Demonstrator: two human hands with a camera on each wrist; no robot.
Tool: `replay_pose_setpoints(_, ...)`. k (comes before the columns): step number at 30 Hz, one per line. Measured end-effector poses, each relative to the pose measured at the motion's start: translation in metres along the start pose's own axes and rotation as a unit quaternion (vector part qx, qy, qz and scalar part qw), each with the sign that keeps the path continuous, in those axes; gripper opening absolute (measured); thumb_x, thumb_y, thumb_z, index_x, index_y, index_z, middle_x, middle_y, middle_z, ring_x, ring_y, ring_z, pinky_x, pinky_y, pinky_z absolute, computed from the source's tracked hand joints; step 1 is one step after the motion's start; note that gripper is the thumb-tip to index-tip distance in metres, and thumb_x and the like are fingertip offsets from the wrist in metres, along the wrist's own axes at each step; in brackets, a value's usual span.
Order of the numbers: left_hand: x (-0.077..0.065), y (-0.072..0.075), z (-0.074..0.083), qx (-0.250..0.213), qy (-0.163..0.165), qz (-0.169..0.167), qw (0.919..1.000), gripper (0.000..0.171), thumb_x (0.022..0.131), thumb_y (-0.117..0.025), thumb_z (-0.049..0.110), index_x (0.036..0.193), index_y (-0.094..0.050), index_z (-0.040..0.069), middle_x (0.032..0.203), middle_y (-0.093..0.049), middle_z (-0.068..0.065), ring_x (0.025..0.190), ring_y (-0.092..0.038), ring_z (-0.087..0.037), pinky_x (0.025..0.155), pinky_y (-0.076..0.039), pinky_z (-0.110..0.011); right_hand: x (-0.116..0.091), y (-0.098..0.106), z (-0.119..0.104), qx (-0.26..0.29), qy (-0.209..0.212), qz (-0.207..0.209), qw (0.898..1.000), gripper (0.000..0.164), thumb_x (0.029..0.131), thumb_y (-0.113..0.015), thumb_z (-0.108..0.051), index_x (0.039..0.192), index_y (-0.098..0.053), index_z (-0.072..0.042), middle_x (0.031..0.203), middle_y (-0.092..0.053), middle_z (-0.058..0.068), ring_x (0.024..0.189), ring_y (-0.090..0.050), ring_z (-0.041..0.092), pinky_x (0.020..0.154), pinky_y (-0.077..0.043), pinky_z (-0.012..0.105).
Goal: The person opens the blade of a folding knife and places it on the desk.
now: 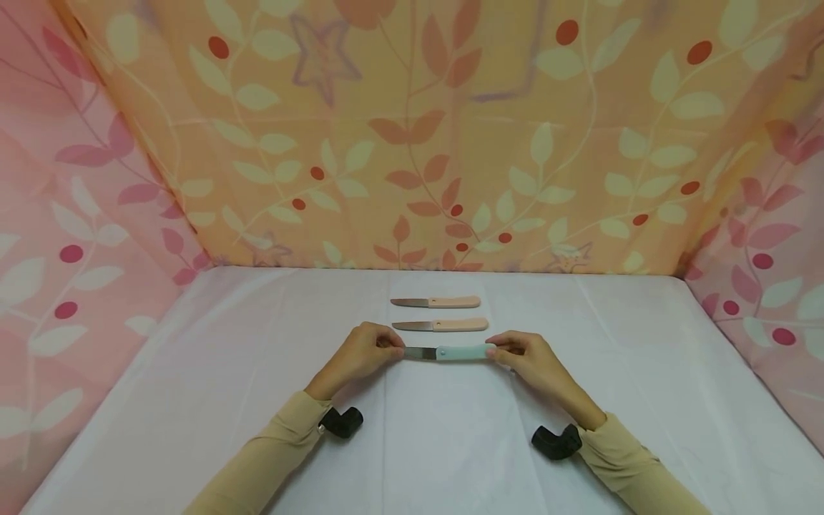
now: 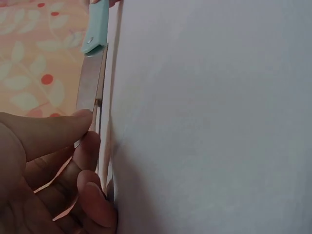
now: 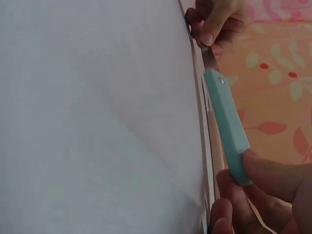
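Observation:
A knife with a light teal handle (image 1: 465, 352) and a steel blade (image 1: 420, 353) is held level between both hands, handle to the right. My left hand (image 1: 368, 350) pinches the blade's tip end between thumb and fingers. At the other side my right hand (image 1: 531, 357) pinches the butt of the handle, thumb on its near face, as the right wrist view shows. Just beyond lie two knives with pale wooden handles, a nearer knife (image 1: 460, 325) and a farther knife (image 1: 453, 302), parallel, their blades pointing left. The teal knife's blade tip is hidden by the left fingers.
A white cloth (image 1: 309, 300) covers the table. Behind it hangs a yellow leaf-patterned curtain (image 1: 412, 179), with pink patterned cloth (image 1: 84, 286) at both sides. Black camera mounts (image 1: 557, 442) sit at both wrists.

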State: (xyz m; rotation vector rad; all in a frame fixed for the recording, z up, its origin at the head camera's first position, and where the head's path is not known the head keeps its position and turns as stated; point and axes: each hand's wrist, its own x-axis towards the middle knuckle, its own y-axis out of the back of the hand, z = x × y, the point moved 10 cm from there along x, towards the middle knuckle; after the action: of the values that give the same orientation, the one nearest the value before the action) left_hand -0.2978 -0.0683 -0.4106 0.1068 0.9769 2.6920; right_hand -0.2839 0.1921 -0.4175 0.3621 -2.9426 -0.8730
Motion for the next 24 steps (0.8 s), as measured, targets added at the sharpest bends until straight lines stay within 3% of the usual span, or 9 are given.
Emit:
replay_pose_setpoints(7, 0.001, 0.000, -0.002, 0.013, 0.007, -0.012, 0.9998, 0.006, 0.084, -0.077, 0.010, 0.085, -0.073, 0.005, 0.072, -0.064, 0.001, 0.067, -0.052, -0.009, 0.063, -0.042, -0.023, 0.006, -0.003, 0.000, -0.032, -0.009, -0.027, 0.999, 0.031, 0.091, -0.072, -0.026, 0.113, -0.072, -0.004, 0.093, -0.072, 0.006, 0.076, -0.054, 0.012, 0.062, -0.044, 0.021)
replay_pose_setpoints(12, 0.004, 0.001, -0.001, 0.025, 0.012, -0.007, 0.9996, 0.006, 0.085, -0.076, 0.010, 0.087, -0.072, 0.006, 0.074, -0.063, -0.001, 0.068, -0.052, -0.011, 0.063, -0.041, -0.023, 0.009, -0.002, -0.001, -0.065, -0.002, -0.022, 0.998, 0.032, 0.090, -0.073, -0.026, 0.113, -0.072, -0.003, 0.089, -0.069, 0.004, 0.076, -0.053, 0.013, 0.062, -0.043, 0.021)
replay_pose_setpoints(18, 0.004, 0.008, -0.001, 0.042, 0.008, 0.007, 0.9991, 0.015, 0.088, -0.073, 0.018, 0.098, -0.072, 0.007, 0.080, -0.063, -0.002, 0.072, -0.053, -0.013, 0.063, -0.042, -0.024, 0.010, 0.002, -0.004, -0.064, 0.004, -0.008, 0.998, 0.037, 0.091, -0.072, -0.025, 0.118, -0.068, 0.000, 0.094, -0.069, 0.008, 0.081, -0.060, 0.014, 0.067, -0.046, 0.022)
replay_pose_setpoints(21, 0.005, 0.017, 0.000, 0.045, -0.002, 0.025, 0.9987, 0.019, 0.091, -0.070, 0.021, 0.105, -0.072, 0.008, 0.085, -0.066, -0.003, 0.075, -0.057, -0.014, 0.066, -0.045, -0.026, 0.010, 0.009, -0.006, -0.077, 0.001, 0.005, 0.997, 0.039, 0.093, -0.070, -0.030, 0.121, -0.067, -0.002, 0.103, -0.071, 0.011, 0.090, -0.066, 0.019, 0.073, -0.051, 0.027)
replay_pose_setpoints(24, 0.007, 0.031, 0.004, 0.054, -0.023, 0.049, 0.9971, 0.026, 0.093, -0.068, 0.023, 0.114, -0.069, 0.006, 0.097, -0.070, -0.008, 0.084, -0.063, -0.020, 0.074, -0.051, -0.033, 0.014, 0.020, -0.011, -0.102, 0.008, 0.020, 0.995, 0.043, 0.095, -0.066, -0.034, 0.125, -0.065, -0.003, 0.117, -0.070, 0.016, 0.104, -0.067, 0.030, 0.084, -0.054, 0.039)
